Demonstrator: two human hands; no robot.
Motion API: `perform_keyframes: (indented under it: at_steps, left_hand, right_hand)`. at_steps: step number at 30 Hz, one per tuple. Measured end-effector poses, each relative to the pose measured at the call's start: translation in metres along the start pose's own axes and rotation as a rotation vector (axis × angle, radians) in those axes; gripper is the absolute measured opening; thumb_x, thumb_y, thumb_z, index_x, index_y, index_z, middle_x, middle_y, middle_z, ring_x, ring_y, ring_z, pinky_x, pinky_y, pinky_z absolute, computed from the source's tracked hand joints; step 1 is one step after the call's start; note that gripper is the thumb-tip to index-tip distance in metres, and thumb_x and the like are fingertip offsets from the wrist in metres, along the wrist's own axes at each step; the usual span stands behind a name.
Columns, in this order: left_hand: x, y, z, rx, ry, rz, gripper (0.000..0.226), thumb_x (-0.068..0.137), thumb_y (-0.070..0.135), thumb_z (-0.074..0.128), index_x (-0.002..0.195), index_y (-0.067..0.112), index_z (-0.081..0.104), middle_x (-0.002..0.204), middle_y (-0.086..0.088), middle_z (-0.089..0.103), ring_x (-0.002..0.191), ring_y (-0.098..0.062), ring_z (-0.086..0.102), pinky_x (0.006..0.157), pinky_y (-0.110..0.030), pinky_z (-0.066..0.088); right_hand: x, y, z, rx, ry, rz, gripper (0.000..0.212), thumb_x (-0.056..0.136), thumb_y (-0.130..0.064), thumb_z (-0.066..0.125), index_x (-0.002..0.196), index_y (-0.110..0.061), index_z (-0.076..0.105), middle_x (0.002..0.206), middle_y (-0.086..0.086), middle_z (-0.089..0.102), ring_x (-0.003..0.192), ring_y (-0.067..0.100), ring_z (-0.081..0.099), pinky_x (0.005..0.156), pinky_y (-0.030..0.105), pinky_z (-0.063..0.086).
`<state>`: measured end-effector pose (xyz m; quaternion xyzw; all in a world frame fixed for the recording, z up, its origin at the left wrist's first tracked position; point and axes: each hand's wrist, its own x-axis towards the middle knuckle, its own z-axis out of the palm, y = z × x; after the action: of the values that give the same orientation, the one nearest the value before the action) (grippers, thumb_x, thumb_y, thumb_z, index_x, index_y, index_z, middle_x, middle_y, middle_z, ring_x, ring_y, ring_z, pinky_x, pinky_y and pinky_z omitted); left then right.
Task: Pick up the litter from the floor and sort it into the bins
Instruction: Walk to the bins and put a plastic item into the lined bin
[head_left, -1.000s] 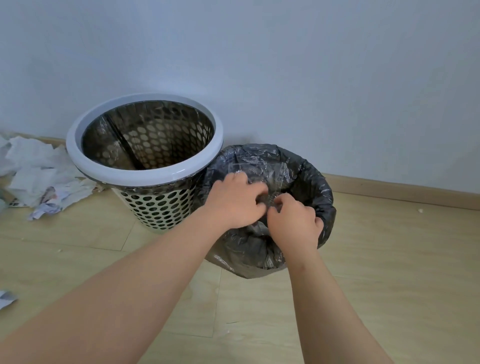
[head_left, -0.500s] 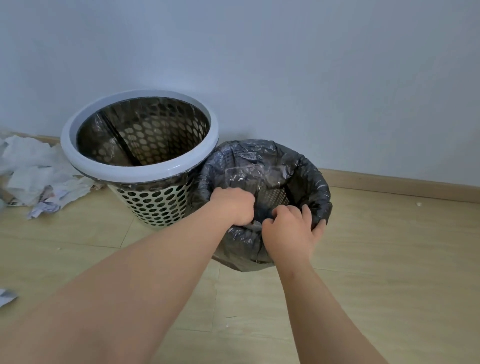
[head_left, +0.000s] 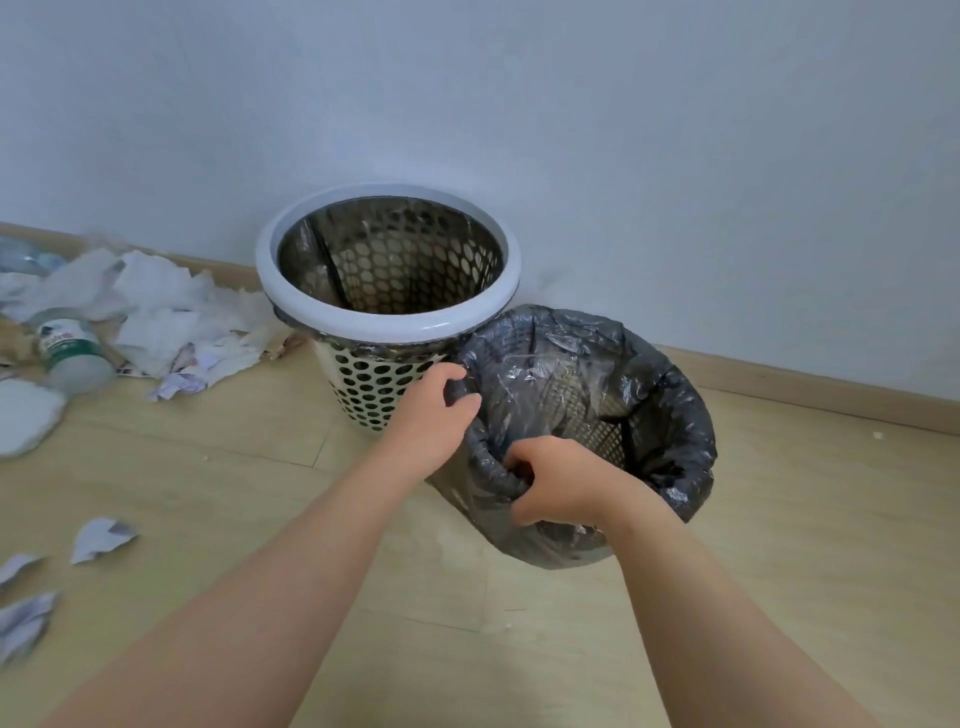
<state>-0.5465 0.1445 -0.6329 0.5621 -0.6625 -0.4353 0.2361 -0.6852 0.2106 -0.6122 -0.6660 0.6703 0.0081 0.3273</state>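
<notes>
Right of centre, you are clamping your left hand (head_left: 431, 415) and right hand (head_left: 558, 480) on the rolled edge of the bag (head_left: 670, 364); be stretching it evenly around the bin (head_left: 605, 441).

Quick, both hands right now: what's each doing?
Left hand: grips the crinkled black plastic bin liner at its left rim.
Right hand: grips the same liner's near rim.

Pale wall (head_left: 571, 104), wood floor (head_left: 519, 623), skirting (head_left: 831, 387)
</notes>
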Motion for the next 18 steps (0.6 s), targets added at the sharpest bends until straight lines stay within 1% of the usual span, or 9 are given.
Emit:
perform_keyframes:
  at_steps: [2, 4, 5, 6, 8, 10, 13, 16, 18]
  left_hand:
    - [-0.006, -0.011, -0.012, -0.142, -0.006, -0.153, 0.052, 0.089, 0.028, 0.059, 0.136, 0.030, 0.036, 0.117, 0.004, 0.054, 0.105, -0.019, 0.057, 0.097, -0.037, 0.045]
    - [-0.011, -0.025, -0.030, -0.201, 0.017, -0.255, 0.066, 0.082, 0.018, 0.065, 0.139, 0.027, 0.033, 0.118, -0.006, 0.058, 0.100, -0.026, 0.062, 0.091, -0.045, 0.051]
    - [-0.013, -0.032, -0.039, -0.184, 0.044, -0.285, 0.065, 0.079, 0.012, 0.066, 0.137, 0.023, 0.037, 0.115, -0.008, 0.059, 0.097, -0.028, 0.063, 0.089, -0.046, 0.052]
    - [-0.016, -0.036, -0.049, -0.138, 0.074, -0.304, 0.056, 0.078, 0.008, 0.065, 0.130, 0.020, 0.045, 0.107, -0.008, 0.061, 0.093, -0.028, 0.064, 0.087, -0.045, 0.053]
    - [-0.024, -0.048, -0.069, -0.053, 0.158, -0.324, 0.028, 0.079, 0.007, 0.062, 0.104, 0.018, 0.059, 0.088, -0.004, 0.063, 0.084, -0.026, 0.064, 0.084, -0.040, 0.054]
    - [-0.031, -0.056, -0.087, -0.066, 0.252, -0.339, 0.015, 0.079, 0.007, 0.059, 0.091, 0.014, 0.064, 0.077, -0.003, 0.064, 0.071, -0.021, 0.063, 0.070, -0.032, 0.053]
    - [-0.039, -0.070, -0.113, -0.137, 0.396, -0.366, 0.026, 0.078, 0.007, 0.060, 0.102, 0.016, 0.064, 0.076, -0.001, 0.061, 0.063, -0.017, 0.056, 0.055, -0.026, 0.043]
    - [-0.045, -0.082, -0.131, -0.122, 0.488, -0.338, 0.040, 0.081, 0.006, 0.060, 0.114, 0.025, 0.051, 0.075, 0.001, 0.050, 0.061, -0.015, 0.050, 0.053, -0.026, 0.038]
    - [-0.047, -0.091, -0.138, -0.122, 0.539, -0.337, 0.044, 0.081, 0.005, 0.060, 0.118, 0.025, 0.050, 0.073, 0.002, 0.049, 0.061, -0.014, 0.049, 0.054, -0.026, 0.038]
  right_hand:
    - [-0.002, -0.020, 0.006, 0.005, -0.092, -0.059, 0.028, 0.074, -0.016, 0.067, 0.091, -0.023, 0.046, 0.078, -0.006, 0.048, 0.066, 0.008, 0.045, 0.053, 0.023, 0.037]
    - [0.000, -0.044, 0.019, -0.010, -0.174, -0.113, 0.032, 0.073, -0.025, 0.072, 0.090, -0.025, 0.045, 0.084, -0.006, 0.049, 0.074, 0.012, 0.048, 0.058, 0.025, 0.039]
    - [0.002, -0.054, 0.025, -0.001, -0.206, -0.140, 0.035, 0.073, -0.031, 0.074, 0.095, -0.024, 0.047, 0.090, -0.006, 0.051, 0.080, 0.014, 0.050, 0.064, 0.026, 0.042]
    - [0.005, -0.062, 0.029, 0.031, -0.232, -0.164, 0.039, 0.075, -0.037, 0.075, 0.101, -0.023, 0.050, 0.095, -0.007, 0.052, 0.086, 0.015, 0.052, 0.071, 0.028, 0.045]
    - [0.011, -0.076, 0.033, 0.125, -0.241, -0.200, 0.035, 0.080, -0.042, 0.069, 0.106, -0.023, 0.056, 0.096, -0.008, 0.055, 0.091, 0.014, 0.054, 0.082, 0.030, 0.047]
    - [0.017, -0.081, 0.031, 0.170, -0.150, -0.195, 0.027, 0.087, -0.042, 0.061, 0.104, -0.022, 0.058, 0.098, -0.006, 0.058, 0.092, 0.014, 0.055, 0.085, 0.031, 0.047]
    - [0.028, -0.084, 0.031, 0.080, -0.012, -0.151, 0.027, 0.092, -0.039, 0.053, 0.107, -0.017, 0.058, 0.108, 0.001, 0.062, 0.099, 0.017, 0.056, 0.089, 0.035, 0.048]
    - [0.034, -0.091, 0.038, -0.001, -0.026, -0.138, 0.027, 0.095, -0.036, 0.050, 0.109, -0.014, 0.056, 0.108, 0.004, 0.062, 0.100, 0.019, 0.056, 0.086, 0.033, 0.047]
    - [0.040, -0.097, 0.048, -0.044, -0.057, -0.131, 0.027, 0.094, -0.036, 0.049, 0.109, -0.015, 0.056, 0.110, 0.004, 0.062, 0.100, 0.021, 0.056, 0.086, 0.035, 0.047]
